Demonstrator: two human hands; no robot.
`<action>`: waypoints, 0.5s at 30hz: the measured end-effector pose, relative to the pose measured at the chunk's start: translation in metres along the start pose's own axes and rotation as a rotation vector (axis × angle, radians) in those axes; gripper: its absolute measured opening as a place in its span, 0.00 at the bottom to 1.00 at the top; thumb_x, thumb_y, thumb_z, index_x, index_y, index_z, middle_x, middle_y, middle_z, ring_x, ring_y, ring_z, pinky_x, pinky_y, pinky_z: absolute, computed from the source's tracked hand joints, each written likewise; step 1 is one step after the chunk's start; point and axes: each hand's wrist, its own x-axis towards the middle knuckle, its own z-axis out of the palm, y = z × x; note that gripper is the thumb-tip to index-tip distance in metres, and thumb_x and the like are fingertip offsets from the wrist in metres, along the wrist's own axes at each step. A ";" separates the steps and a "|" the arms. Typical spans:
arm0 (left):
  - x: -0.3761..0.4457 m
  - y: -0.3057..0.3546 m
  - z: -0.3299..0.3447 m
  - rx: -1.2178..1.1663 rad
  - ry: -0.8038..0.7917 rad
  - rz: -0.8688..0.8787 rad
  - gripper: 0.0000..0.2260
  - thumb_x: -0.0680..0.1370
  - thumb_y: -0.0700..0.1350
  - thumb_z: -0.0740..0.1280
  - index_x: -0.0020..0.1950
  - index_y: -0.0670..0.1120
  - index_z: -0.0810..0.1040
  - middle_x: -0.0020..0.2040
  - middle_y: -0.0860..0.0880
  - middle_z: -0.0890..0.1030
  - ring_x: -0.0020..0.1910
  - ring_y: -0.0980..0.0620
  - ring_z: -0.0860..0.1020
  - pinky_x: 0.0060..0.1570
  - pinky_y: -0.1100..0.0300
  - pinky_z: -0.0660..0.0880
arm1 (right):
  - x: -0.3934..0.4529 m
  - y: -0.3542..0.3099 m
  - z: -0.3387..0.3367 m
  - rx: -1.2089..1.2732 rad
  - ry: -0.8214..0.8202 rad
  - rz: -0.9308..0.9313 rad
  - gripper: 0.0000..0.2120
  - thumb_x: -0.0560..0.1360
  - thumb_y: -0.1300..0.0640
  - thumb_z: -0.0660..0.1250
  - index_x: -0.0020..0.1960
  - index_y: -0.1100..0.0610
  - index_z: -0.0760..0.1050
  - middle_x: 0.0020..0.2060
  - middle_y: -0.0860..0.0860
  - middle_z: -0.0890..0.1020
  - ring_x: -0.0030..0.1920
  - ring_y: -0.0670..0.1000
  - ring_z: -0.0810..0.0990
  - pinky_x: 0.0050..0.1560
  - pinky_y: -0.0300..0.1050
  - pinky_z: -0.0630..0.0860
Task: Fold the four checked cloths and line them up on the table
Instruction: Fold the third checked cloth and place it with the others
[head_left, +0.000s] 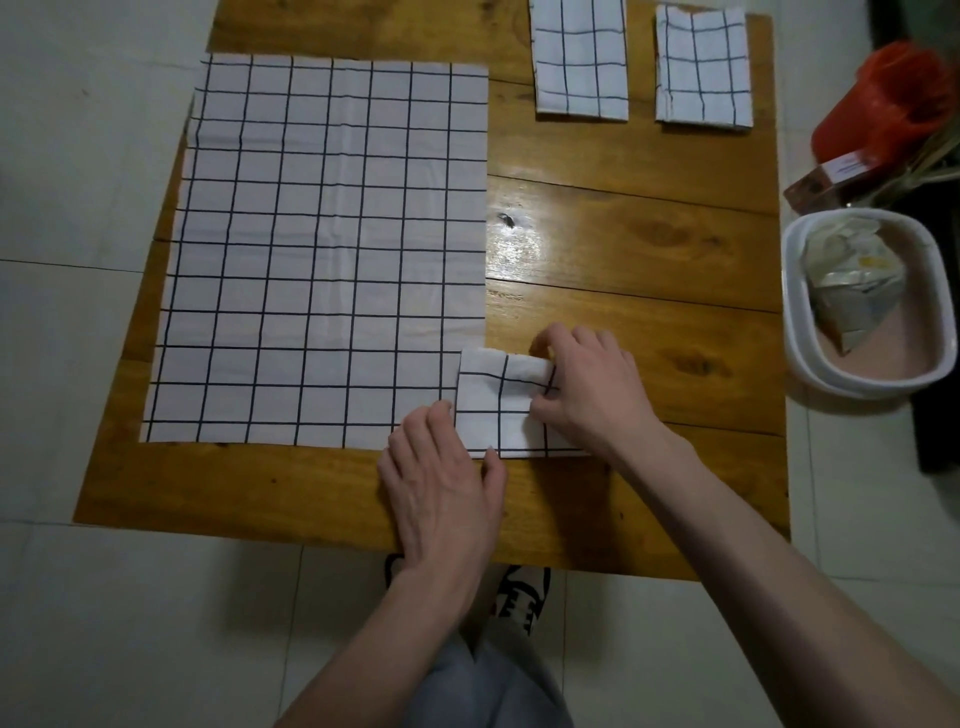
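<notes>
A small folded checked cloth (496, 405) lies near the front edge of the wooden table (649, 249). My right hand (592, 387) lies over its right part, and the fingers pinch its folded right edge. My left hand (444, 473) rests flat at its front left corner, fingers straight. A large unfolded checked cloth (322, 249) is spread flat over the table's left half, touching the small one. Two folded checked cloths (579, 57) (701, 67) lie side by side at the back right.
Beside the table on the right, a white oval bin (800, 364) holds crumpled packaging. An orange container (883, 109) and a small box (831, 179) sit behind it. White floor tiles surround the table. My shoe (524, 597) shows under the front edge.
</notes>
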 end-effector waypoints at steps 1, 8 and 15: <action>0.000 0.000 0.000 -0.004 -0.003 -0.013 0.26 0.76 0.57 0.69 0.68 0.44 0.69 0.61 0.43 0.73 0.58 0.44 0.72 0.57 0.46 0.73 | 0.000 0.001 -0.001 -0.003 -0.021 0.017 0.22 0.73 0.49 0.72 0.65 0.51 0.71 0.60 0.53 0.74 0.61 0.56 0.69 0.58 0.51 0.67; -0.001 -0.003 -0.005 -0.055 -0.044 -0.056 0.26 0.77 0.58 0.68 0.69 0.46 0.69 0.63 0.44 0.73 0.61 0.45 0.71 0.59 0.47 0.71 | -0.015 0.010 -0.007 0.161 -0.113 0.054 0.11 0.75 0.55 0.71 0.51 0.50 0.69 0.41 0.45 0.76 0.44 0.52 0.76 0.35 0.44 0.67; -0.007 0.002 -0.030 -0.358 -0.082 -0.089 0.22 0.81 0.58 0.62 0.71 0.49 0.68 0.62 0.52 0.72 0.61 0.52 0.69 0.61 0.53 0.70 | -0.055 0.021 -0.019 0.936 -0.203 0.219 0.16 0.80 0.56 0.69 0.66 0.46 0.73 0.56 0.44 0.82 0.50 0.47 0.84 0.43 0.40 0.81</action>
